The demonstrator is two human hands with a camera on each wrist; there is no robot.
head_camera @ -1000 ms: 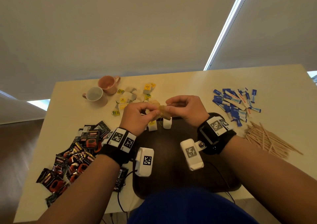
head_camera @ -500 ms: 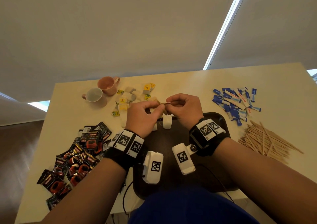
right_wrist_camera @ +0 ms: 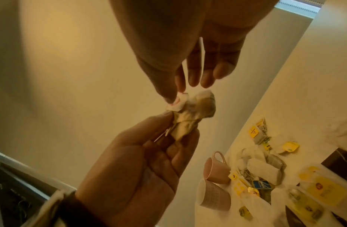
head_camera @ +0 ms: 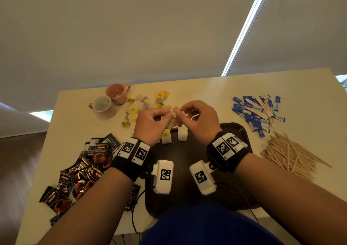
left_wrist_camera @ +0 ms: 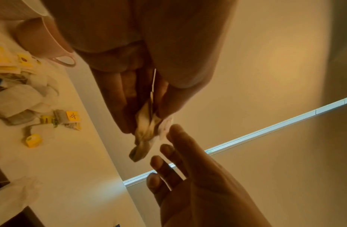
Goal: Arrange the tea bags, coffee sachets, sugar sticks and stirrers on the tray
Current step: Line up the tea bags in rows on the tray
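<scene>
head: above, facing down | wrists: close, both share tea bag (left_wrist_camera: 147, 130)

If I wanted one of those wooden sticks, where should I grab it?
Probably pinch a stirrer lying loose on top of the pile, near its middle, coming from above. They are thin, lie flat on the table and overlap, so an end grip might tip it.

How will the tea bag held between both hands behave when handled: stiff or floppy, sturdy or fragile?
Likely floppy: the tea bag looks crumpled and twisted where the left hand grips it. Probably light, as fingertips alone carry it. Possibly tearable, since the right hand pinches its paper tag.
</scene>
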